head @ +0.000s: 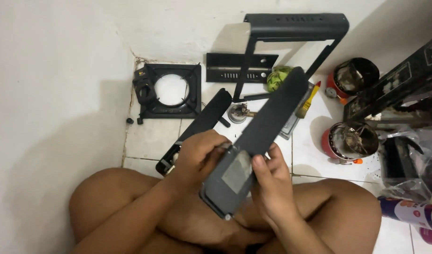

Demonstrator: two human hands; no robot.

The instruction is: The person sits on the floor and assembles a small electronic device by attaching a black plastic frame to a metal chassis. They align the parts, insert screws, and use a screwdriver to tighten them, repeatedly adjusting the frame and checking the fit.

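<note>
A long dark grey metal panel [267, 122] with a lighter rectangular label near its lower end runs diagonally up and to the right from my lap. My left hand [197, 155] grips its lower left edge, fingers curled onto the top face. On the right side my right hand [272, 181] clasps the panel, thumb pressed beside the label. Both hands hold it above my crossed legs.
On the white tiled floor lie a square black burner frame [171, 91], a black curved cover [199, 127], a dark metal frame [291, 37], a flat slotted plate [239, 68], a small burner part [238, 113], two round red-rimmed burner windshields [350, 141], a yellow-handled tool [310, 99] and a spray can [408, 211].
</note>
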